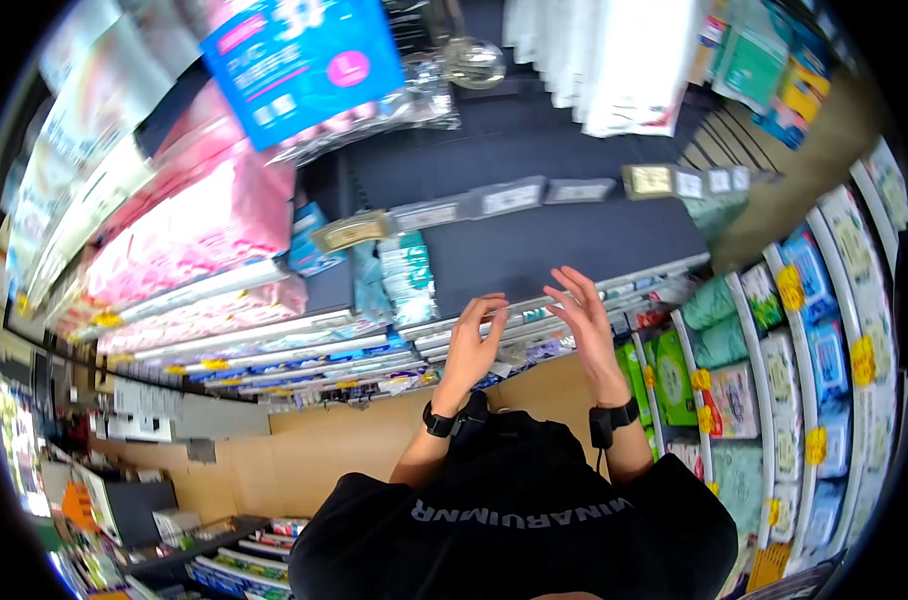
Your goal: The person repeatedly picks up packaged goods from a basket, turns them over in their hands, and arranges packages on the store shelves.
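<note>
- Left hand (pixel 473 347) and right hand (pixel 587 325): both released, fingers spread, near shelf (pixel 564 238) edge.
- Shelf held teal packs (pixel 409 278), just beyond left hand.
- Right-side rack (pixel 760 385) held blue packs (pixel 829 360).

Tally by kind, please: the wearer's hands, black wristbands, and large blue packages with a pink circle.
Hands (left hand, right hand): 2
Black wristbands, one per wrist (left wristband, right wristband): 2
Large blue package with a pink circle: 1
Total: 5
</note>
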Motion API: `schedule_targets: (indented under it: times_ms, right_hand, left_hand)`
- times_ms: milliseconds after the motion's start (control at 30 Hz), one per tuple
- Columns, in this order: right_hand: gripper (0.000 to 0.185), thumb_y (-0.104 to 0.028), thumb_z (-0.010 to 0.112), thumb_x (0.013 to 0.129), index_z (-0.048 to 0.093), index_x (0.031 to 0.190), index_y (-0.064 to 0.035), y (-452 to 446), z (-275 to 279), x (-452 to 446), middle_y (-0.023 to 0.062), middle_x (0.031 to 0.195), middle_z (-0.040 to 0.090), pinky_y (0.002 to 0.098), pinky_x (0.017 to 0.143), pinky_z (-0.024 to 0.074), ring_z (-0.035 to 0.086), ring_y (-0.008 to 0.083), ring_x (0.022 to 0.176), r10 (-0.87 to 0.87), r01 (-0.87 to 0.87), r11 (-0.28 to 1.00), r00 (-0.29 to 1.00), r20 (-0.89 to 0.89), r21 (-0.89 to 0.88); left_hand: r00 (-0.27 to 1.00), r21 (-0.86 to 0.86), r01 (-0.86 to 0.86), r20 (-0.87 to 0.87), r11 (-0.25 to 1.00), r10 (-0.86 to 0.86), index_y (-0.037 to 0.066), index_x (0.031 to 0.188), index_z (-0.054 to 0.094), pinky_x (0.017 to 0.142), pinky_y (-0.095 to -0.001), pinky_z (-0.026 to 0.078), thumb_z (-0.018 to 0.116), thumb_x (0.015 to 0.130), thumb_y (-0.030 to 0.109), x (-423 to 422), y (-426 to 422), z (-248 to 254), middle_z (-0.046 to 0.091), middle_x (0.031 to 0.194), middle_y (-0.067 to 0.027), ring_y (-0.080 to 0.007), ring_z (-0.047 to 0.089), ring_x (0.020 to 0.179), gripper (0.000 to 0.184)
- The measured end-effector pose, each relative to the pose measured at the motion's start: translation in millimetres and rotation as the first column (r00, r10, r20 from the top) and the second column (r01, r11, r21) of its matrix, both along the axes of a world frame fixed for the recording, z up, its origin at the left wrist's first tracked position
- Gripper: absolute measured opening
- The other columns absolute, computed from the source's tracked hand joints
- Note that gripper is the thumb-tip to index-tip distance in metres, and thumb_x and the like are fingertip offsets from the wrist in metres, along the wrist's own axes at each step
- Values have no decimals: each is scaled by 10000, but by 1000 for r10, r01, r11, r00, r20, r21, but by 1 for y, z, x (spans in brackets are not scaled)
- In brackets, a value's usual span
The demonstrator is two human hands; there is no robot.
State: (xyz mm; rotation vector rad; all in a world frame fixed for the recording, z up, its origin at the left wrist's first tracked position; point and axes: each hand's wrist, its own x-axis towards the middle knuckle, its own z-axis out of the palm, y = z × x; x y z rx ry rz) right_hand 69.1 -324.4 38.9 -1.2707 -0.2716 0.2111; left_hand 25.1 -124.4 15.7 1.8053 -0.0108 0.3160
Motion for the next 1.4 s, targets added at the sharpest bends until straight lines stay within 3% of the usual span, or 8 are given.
schedule_targets:
  times_ms: [267, 367, 633, 700, 800, 1167, 1333, 1400]
  right_hand:
    - [517, -195, 577, 996, 417, 1468, -57, -130, 26, -107, 134, 1513, 438, 387, 1032, 445, 505, 262, 1316, -455, 454, 886, 890, -8, 95]
    - [525, -210, 583, 992, 418, 1465, -54, -171, 29, -153, 135, 1514, 438, 385, 1022, 446, 516, 265, 1302, -591, 587, 803, 807, 5, 107]
    - [489, -182, 576, 988, 447, 1437, -37, -237, 36, -276, 146, 1449, 498, 362, 956, 474, 563, 244, 1212, -819, 817, 573, 571, 56, 65]
    - [534, -229, 590, 972, 431, 1444, -38, -245, 38, -306, 142, 1440, 503, 335, 945, 461, 575, 217, 1185, -836, 838, 546, 545, 59, -2]
    - [468, -82, 563, 974, 454, 1425, -19, -258, 34, -349, 146, 1383, 539, 331, 894, 487, 606, 223, 1122, -867, 867, 497, 495, 59, 32]
    - [470, -115, 544, 983, 437, 1431, -19, -281, 33, -452, 148, 1388, 530, 315, 895, 470, 593, 202, 1105, -967, 965, 253, 249, 57, 74]
    - [469, -115, 542, 976, 445, 1424, -14, -281, 42, -483, 151, 1377, 536, 311, 888, 471, 595, 198, 1087, -990, 988, 137, 133, 54, 72]
    - [470, -97, 567, 967, 456, 1417, -16, -279, 46, -497, 155, 1372, 537, 319, 876, 469, 601, 214, 1084, -991, 969, 124, 131, -20, 212]
  left_hand:
    - [914, -109, 402, -7, 909, -405, 10, 1156, 629, 910, -349, 528, 577, 1003, 117, -23, -97, 7, 645, 1258, -125, -234, 654, 1113, 194]
    - [833, -265, 525, -35, 809, -552, 49, 1291, 529, 940, -344, 505, 573, 1015, 140, -32, -136, 3, 628, 1303, -126, -219, 642, 1146, 294]
    - [556, -414, 746, -43, 521, -830, 34, 1319, 496, 981, -330, 467, 568, 1017, 136, -91, -246, 5, 612, 1315, -135, -213, 630, 1150, 327]
    - [496, -418, 780, -42, 466, -867, 26, 1315, 502, 978, -327, 469, 568, 1014, 129, -112, -272, 5, 613, 1306, -137, -212, 630, 1148, 324]
    - [405, -383, 834, -63, 397, -912, 23, 1308, 512, 980, -322, 469, 566, 1011, 120, -139, -307, -1, 615, 1297, -134, -212, 631, 1144, 317]
    - [163, -253, 951, -82, 179, -983, 16, 1260, 557, 977, -324, 482, 575, 1008, 106, -199, -376, 16, 644, 1272, -107, -179, 642, 1111, 268]
    - [12, -212, 977, 104, -10, -995, 20, 1290, 541, 983, -364, 479, 544, 1026, 134, -203, -399, 96, 611, 1323, -135, -228, 638, 1142, 288]
    - [-12, -153, 987, 280, -57, -960, 11, 1353, 472, 952, -393, 500, 500, 1047, 323, -204, -406, 147, 585, 1345, -174, -281, 640, 1153, 438]
